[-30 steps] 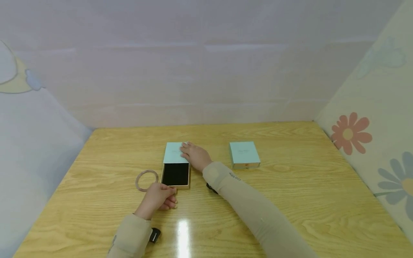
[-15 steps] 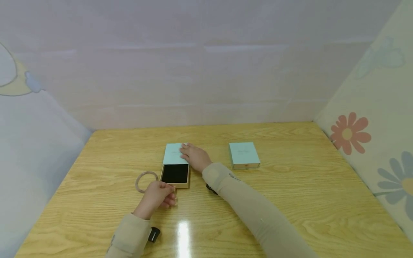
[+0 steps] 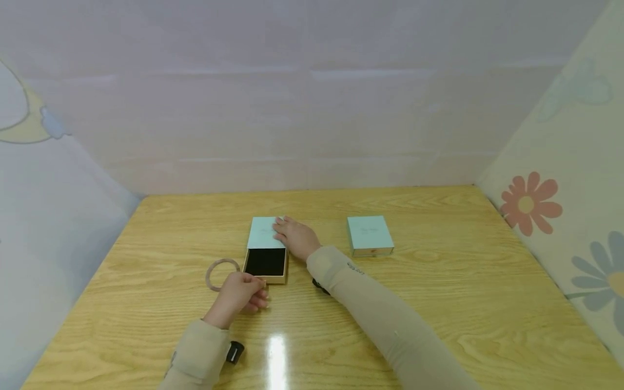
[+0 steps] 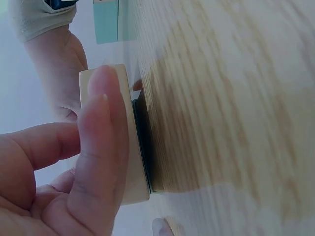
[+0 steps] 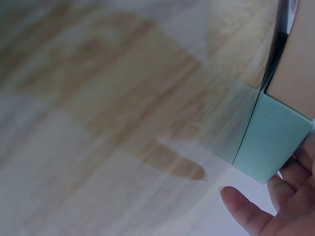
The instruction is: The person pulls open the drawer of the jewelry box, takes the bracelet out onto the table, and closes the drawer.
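In the head view, a light blue drawer-style gift box (image 3: pixel 260 232) lies left of centre with its tan drawer (image 3: pixel 275 280) partly out toward me. A black pad (image 3: pixel 265 262) lines the drawer. My left hand (image 3: pixel 238 295) pinches at the drawer's front edge with thumb and index finger; in the left wrist view those fingers cover much of the drawer front (image 4: pixel 135 182). My right hand (image 3: pixel 298 236) rests on the right side of the box top, fingers extended. Its thumb (image 5: pixel 243 209) is spread away from the blue sleeve (image 5: pixel 268 140) in the right wrist view.
A ring-shaped bangle (image 3: pixel 209 275) lies just left of the drawer, partly behind my left hand. Farther right, a second light blue box (image 3: pixel 369 232) sits closed on the wooden table (image 3: pixel 439 303). Fabric walls (image 3: pixel 312 130) stand behind and on both sides.
The drawer has slid slightly farther into the box sleeve, and my left hand has moved with it. My right hand has stayed on the box top.
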`<state>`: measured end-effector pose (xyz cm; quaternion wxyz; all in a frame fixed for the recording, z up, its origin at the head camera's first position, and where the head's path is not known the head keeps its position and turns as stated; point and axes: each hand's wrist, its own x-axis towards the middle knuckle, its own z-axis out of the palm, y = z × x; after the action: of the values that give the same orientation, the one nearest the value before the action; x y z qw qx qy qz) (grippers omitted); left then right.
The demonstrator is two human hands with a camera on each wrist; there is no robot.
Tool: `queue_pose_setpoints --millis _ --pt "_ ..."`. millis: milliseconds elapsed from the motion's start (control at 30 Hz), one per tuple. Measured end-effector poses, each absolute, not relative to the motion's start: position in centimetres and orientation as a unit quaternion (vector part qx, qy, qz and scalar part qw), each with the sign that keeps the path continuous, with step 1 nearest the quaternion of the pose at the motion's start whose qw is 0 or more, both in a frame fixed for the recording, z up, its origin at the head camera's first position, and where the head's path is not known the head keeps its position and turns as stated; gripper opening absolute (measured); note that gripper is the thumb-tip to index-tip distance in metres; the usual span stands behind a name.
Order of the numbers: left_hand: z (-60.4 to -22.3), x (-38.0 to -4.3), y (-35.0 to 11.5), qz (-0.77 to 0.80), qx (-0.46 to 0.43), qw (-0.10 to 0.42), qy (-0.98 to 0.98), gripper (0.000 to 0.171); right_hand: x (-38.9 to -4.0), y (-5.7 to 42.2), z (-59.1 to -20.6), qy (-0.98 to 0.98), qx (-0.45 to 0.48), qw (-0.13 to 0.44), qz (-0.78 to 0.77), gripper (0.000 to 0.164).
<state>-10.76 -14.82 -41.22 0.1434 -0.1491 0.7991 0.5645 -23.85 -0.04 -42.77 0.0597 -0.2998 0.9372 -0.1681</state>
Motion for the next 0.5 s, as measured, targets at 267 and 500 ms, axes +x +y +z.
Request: queue_pose_setpoints --millis 267,500 --pt "-41.62 -11.14 -14.87 0.572 -0.147 0.145 0.794 0.019 -23.84 -0.05 -42.60 0.938 -0.295 0.069 -0.171 0.045" --pt "-41.66 -11.42 -14.97 0.574 -0.138 0.146 0.794 0.020 -23.87 -0.05 -42.69 0.936 -0.299 0.066 -0.174 0.044"
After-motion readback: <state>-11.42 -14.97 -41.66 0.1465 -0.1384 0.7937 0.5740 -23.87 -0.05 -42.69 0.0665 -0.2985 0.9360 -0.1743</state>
